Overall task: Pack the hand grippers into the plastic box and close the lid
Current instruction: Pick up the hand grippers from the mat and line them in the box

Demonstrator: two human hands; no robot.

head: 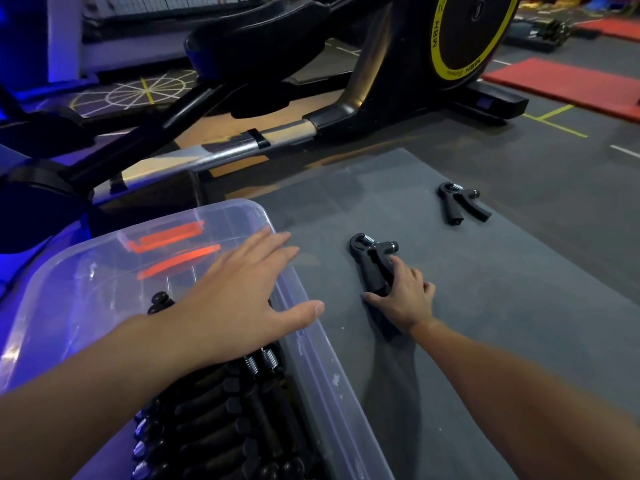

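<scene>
The hand grippers are found in two places. A packed row of hand grippers (221,410) lies side by side inside the plastic box (322,368) at the lower left of the frame; this close arrangement is judged to save space. The row is partly covered by a forearm, so an exact count cannot be given. Two further units lie outside the box on the grey mat (485,306): the nearer hand gripper (372,258) at the centre of the frame and the farther hand gripper (460,204) at the upper right, well apart from it.

The nearer hand gripper is held at its handles by the right hand (405,303), whose fingers and thumb are closed round them. The handle end is judged to give a firm hold for lifting. The left hand (239,303) is spread flat over the box opening, fingers straight, and holds nothing. It is judged to steady the box or the row, though contact cannot be confirmed.

One box is counted. No lid is identified with certainty. Two orange clips (169,237) are seen through the box wall at the upper left. An exercise machine (381,64) stands behind the mat.
</scene>
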